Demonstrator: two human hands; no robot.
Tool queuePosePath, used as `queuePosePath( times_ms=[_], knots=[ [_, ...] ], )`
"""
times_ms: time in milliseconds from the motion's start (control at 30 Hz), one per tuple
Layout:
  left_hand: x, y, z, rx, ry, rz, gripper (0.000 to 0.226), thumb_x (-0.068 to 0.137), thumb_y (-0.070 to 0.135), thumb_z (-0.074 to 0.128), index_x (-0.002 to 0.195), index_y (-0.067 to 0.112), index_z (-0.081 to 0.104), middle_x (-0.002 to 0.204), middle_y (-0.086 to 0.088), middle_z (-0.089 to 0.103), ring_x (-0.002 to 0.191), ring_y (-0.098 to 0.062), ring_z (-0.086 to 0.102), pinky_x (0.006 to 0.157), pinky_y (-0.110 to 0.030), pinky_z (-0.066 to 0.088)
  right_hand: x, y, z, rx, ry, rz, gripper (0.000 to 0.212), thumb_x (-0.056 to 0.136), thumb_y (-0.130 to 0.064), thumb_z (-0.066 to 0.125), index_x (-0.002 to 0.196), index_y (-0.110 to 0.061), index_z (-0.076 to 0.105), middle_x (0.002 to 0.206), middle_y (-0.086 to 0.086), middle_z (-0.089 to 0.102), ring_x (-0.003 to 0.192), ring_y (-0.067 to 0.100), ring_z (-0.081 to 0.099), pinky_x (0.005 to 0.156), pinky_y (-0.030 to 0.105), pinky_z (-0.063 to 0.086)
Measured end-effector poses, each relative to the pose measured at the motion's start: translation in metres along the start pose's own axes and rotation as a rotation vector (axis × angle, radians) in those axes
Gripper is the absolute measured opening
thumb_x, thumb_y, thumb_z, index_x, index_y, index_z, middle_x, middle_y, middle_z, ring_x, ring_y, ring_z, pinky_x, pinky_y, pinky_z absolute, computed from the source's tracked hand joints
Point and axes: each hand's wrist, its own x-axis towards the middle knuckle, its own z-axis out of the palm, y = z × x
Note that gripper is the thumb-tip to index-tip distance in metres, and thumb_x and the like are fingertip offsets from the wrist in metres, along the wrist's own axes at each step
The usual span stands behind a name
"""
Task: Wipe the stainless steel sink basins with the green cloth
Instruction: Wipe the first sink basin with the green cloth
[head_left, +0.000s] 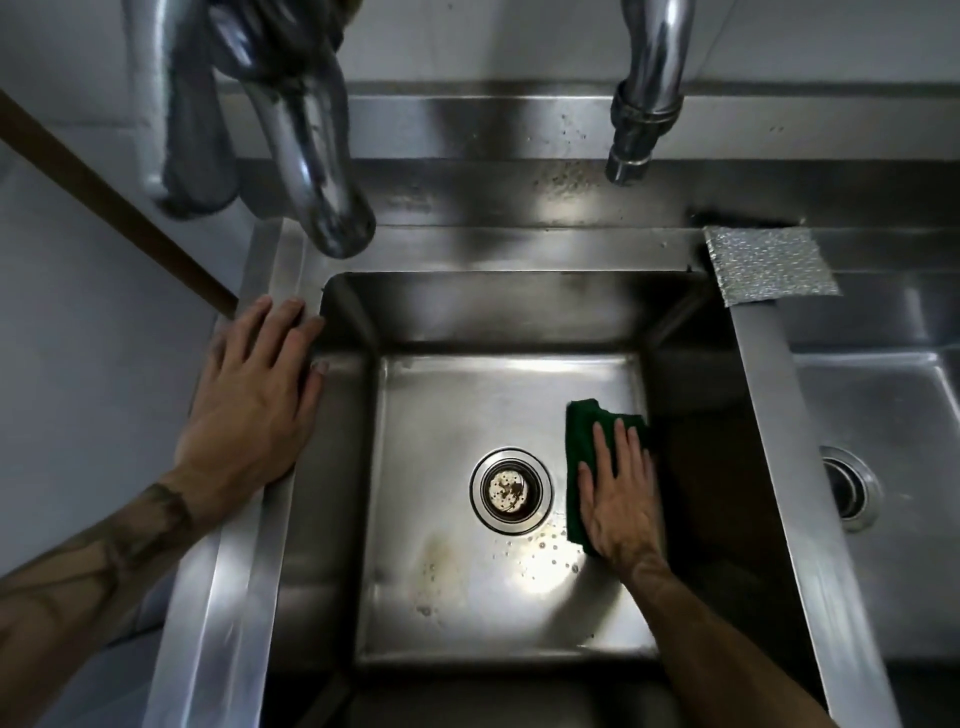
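Green cloth (587, 431) lies on the floor of the left basin (467, 405), right side, against the foot of the right wall and just beside the drain strainer (510, 489). Right hand (618, 499) is flat on it, fingers straight and close together, pressing down with no pinch. Left hand (254, 395) is spread flat on the basin's left rim, probably as a brace.

Step in hand looks like wiping the basin floor. To do it well:
- even palm pressure, with the cloth's front edge under the fingertips so it doesn't bunch
- overlapping strokes from far wall to near edge
- firmer passes on the droplet specks (545, 551) and brownish patch (439, 566) on the near side of the drain
- circle the strainer, then do corners and walls

Right basin (883, 415) sits past the divider (779, 415); can't tell if it's been wiped.
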Motion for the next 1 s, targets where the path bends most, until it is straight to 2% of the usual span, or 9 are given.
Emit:
queuePosePath(
  times_ms=[133, 233, 333, 433, 633, 733, 867, 1000],
  knots=[
    [-0.001, -0.003, -0.002, 0.005, -0.025, 0.001, 0.061, 0.111, 0.046, 0.023, 0.156, 0.009, 0.041, 0.166, -0.018, 0.037, 0.157, -0.04, 0.027, 0.121, -0.066, 0.033, -0.055, -0.025, 0.006, 0.033, -0.076, -0.06, 0.062, 0.104, -0.04, 0.03, 0.16, -0.015, 0.026, 0.168, 0.016, 0.02, 0.157, 0.03, 0.014, 0.126, 0.05, 0.019],
    [-0.001, -0.003, 0.0, 0.002, -0.017, -0.006, 0.061, 0.111, 0.047, 0.024, 0.156, 0.01, 0.042, 0.165, -0.017, 0.038, 0.157, -0.04, 0.027, 0.12, -0.066, 0.033, -0.039, -0.012, 0.005, 0.036, -0.099, -0.128, 0.063, 0.104, -0.044, 0.027, 0.161, -0.017, 0.024, 0.169, 0.014, 0.019, 0.157, 0.028, 0.012, 0.127, 0.047, 0.016],
    [0.004, -0.002, -0.001, -0.017, -0.002, -0.001, 0.058, 0.111, 0.046, 0.026, 0.155, 0.01, 0.043, 0.165, -0.017, 0.038, 0.157, -0.039, 0.027, 0.121, -0.066, 0.032, -0.007, 0.011, -0.003, -0.001, -0.095, -0.112, 0.065, 0.104, -0.047, 0.023, 0.162, -0.017, 0.021, 0.169, 0.013, 0.017, 0.157, 0.028, 0.013, 0.126, 0.048, 0.017],
    [0.001, -0.003, 0.003, -0.018, -0.006, -0.003, 0.057, 0.11, 0.045, 0.029, 0.155, 0.012, 0.042, 0.165, -0.015, 0.037, 0.158, -0.037, 0.024, 0.123, -0.066, 0.029, -0.016, 0.015, 0.001, -0.046, -0.105, -0.121, 0.067, 0.104, -0.047, 0.023, 0.163, -0.016, 0.015, 0.17, 0.014, 0.011, 0.158, 0.029, 0.009, 0.127, 0.049, 0.017],
    [-0.009, -0.001, 0.0, -0.035, -0.006, -0.031, 0.057, 0.111, 0.045, 0.027, 0.156, 0.012, 0.041, 0.163, -0.016, 0.04, 0.157, -0.036, 0.027, 0.124, -0.063, 0.029, -0.079, 0.019, 0.011, -0.156, -0.156, -0.454, 0.069, 0.104, -0.043, 0.031, 0.162, -0.009, 0.015, 0.169, 0.021, 0.01, 0.157, 0.037, 0.009, 0.123, 0.055, 0.023],
    [-0.045, 0.005, -0.004, -0.019, -0.005, -0.028, 0.058, 0.112, 0.041, 0.029, 0.159, 0.008, 0.039, 0.165, -0.021, 0.037, 0.157, -0.04, 0.029, 0.125, -0.062, 0.027, -0.085, 0.012, 0.006, -0.164, -0.196, -0.544, 0.068, 0.105, -0.042, 0.031, 0.162, -0.011, 0.013, 0.169, 0.019, 0.009, 0.157, 0.036, 0.009, 0.124, 0.053, 0.019],
    [-0.104, 0.013, -0.005, -0.019, 0.008, 0.0, 0.062, 0.11, 0.041, 0.033, 0.162, 0.007, 0.036, 0.171, -0.017, 0.031, 0.161, -0.037, 0.023, 0.128, -0.06, 0.025, -0.093, -0.013, 0.012, -0.125, -0.198, -0.727, 0.066, 0.105, -0.041, 0.04, 0.161, -0.012, 0.024, 0.168, 0.019, 0.015, 0.156, 0.036, 0.014, 0.123, 0.052, 0.019],
    [-0.109, 0.014, -0.003, -0.005, 0.013, -0.028, 0.062, 0.109, 0.041, 0.039, 0.16, 0.006, 0.041, 0.171, -0.015, 0.034, 0.16, -0.037, 0.025, 0.128, -0.058, 0.024, -0.088, -0.037, 0.014, -0.133, -0.182, -0.803, 0.065, 0.105, -0.042, 0.042, 0.161, -0.012, 0.025, 0.168, 0.018, 0.017, 0.156, 0.035, 0.015, 0.121, 0.052, 0.022]
  ],
)
